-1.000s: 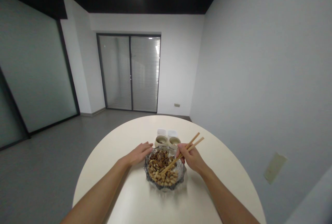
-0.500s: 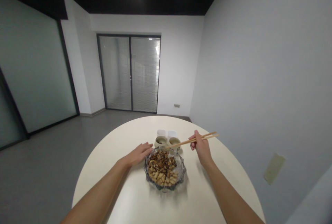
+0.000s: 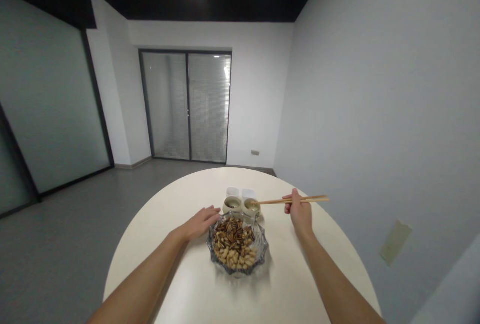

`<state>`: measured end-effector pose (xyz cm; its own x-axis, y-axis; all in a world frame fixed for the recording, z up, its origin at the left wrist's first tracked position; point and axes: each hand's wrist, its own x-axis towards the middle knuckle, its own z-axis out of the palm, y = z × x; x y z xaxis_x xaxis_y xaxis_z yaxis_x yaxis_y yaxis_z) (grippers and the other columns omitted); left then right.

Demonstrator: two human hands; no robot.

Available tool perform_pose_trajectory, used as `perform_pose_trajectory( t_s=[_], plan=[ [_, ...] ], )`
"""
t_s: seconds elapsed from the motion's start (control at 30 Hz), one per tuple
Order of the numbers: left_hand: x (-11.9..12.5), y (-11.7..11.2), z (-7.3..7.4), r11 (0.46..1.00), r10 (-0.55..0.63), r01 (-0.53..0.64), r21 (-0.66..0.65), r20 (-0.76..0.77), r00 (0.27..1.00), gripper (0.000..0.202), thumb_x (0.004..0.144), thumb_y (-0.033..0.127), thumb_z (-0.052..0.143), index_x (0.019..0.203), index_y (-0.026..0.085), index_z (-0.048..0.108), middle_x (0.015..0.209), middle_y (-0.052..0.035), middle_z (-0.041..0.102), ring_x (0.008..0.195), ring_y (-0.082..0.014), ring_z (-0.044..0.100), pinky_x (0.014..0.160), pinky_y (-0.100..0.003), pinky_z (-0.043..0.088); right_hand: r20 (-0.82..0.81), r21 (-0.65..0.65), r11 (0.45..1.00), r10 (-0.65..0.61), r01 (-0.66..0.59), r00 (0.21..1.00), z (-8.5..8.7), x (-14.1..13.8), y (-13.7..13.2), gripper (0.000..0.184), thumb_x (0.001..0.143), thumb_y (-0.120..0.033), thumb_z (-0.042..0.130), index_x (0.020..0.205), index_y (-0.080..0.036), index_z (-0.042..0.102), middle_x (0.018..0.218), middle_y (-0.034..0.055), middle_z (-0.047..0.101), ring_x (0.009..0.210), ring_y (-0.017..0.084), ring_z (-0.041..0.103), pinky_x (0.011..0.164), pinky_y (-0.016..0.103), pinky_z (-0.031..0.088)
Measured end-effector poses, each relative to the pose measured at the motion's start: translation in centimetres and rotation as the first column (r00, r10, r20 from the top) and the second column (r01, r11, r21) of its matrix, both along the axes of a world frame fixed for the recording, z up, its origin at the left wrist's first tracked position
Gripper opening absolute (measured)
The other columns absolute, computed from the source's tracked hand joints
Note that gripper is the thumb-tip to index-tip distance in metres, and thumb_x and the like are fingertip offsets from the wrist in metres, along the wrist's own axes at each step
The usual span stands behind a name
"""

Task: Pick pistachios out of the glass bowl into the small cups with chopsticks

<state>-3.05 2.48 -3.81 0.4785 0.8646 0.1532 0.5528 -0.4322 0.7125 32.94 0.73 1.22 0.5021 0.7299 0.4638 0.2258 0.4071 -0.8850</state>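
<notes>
Right hand point(image 3: 300, 214) pinching chopsticks point(image 3: 275, 202), tips at the right-hand cup point(image 3: 251, 208) just behind the bowl point(image 3: 261, 244) of nuts point(image 3: 234, 245); can't tell if they're loaded. Left hand point(image 3: 202, 221) loosely spread at the bowl's left rim. Looks like drop-off; next move wants a gentle loosening, imo.

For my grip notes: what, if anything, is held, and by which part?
The right hand holds the chopsticks near their middle. The left hand, beside the glass bowl, visibly grips nothing.
</notes>
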Motion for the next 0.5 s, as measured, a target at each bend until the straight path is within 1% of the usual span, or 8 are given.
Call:
perform_pose_trajectory(
  t_s=[0.17, 0.27, 0.37, 0.43, 0.5],
  plan=[
    [0.1, -0.2, 0.2, 1.000, -0.005, 0.005, 0.003, -0.012, 1.000, 0.069, 0.101, 0.073, 0.042, 0.136, 0.022, 0.072, 0.160, -0.0104, 0.056, 0.158, -0.0388, 0.035, 0.133, -0.054, 0.019, 0.101, -0.006, 1.000, -0.023, 0.024, 0.995, 0.3, -0.4, -0.6, 0.084, 0.084, -0.096, 0.045, 0.064, -0.018, 0.072, 0.043, 0.0029, 0.056, 0.044, 0.019, 0.057, 0.047, 0.031, 0.045],
    [0.3, -0.4, 0.5, 1.000, -0.014, 0.014, 0.011, -0.030, 0.999, 0.071, 0.102, 0.073, 0.039, 0.138, 0.021, 0.071, 0.160, -0.0099, 0.056, 0.157, -0.0394, 0.035, 0.132, -0.054, 0.019, 0.133, -0.017, 0.999, -0.028, 0.030, 0.991, 0.4, -0.6, -0.8, 0.086, 0.083, -0.097, 0.043, 0.065, -0.018, 0.073, 0.044, 0.0029, 0.057, 0.047, 0.019, 0.057, 0.050, 0.031, 0.045],
    [0.3, -0.4, 0.5, 1.000, -0.023, 0.024, 0.020, -0.023, 0.999, 0.069, 0.102, 0.073, 0.039, 0.136, 0.023, 0.073, 0.158, -0.0084, 0.059, 0.157, -0.0385, 0.036, 0.133, -0.052, 0.020, 0.140, -0.013, 0.999, -0.029, 0.032, 0.990, 0.6, -0.6, -1.0, 0.086, 0.084, -0.097, 0.043, 0.066, -0.018, 0.073, 0.046, 0.0031, 0.057, 0.049, 0.019, 0.057, 0.052, 0.031, 0.045],
    [0.3, -0.3, 0.4, 1.000, -0.020, 0.021, 0.021, -0.018, 1.000, 0.069, 0.102, 0.073, 0.039, 0.135, 0.024, 0.074, 0.158, -0.0081, 0.059, 0.157, -0.0380, 0.037, 0.133, -0.052, 0.020, 0.121, 0.004, 1.000, -0.015, 0.014, 0.993, 0.8, -0.7, -1.1, 0.085, 0.083, -0.097, 0.045, 0.066, -0.018, 0.072, 0.046, 0.0028, 0.057, 0.048, 0.018, 0.055, 0.051, 0.030, 0.044],
    [0.3, -0.3, 0.3, 1.000, -0.007, 0.008, 0.014, -0.026, 1.000, 0.071, 0.101, 0.074, 0.039, 0.138, 0.022, 0.072, 0.160, -0.0095, 0.056, 0.157, -0.0384, 0.036, 0.133, -0.053, 0.019, 0.095, 0.021, 0.999, 0.047, -0.049, 0.994, 1.1, -1.0, -1.3, 0.083, 0.083, -0.096, 0.047, 0.064, -0.018, 0.071, 0.045, 0.0016, 0.055, 0.046, 0.017, 0.052, 0.048, 0.029, 0.041]
  ],
)
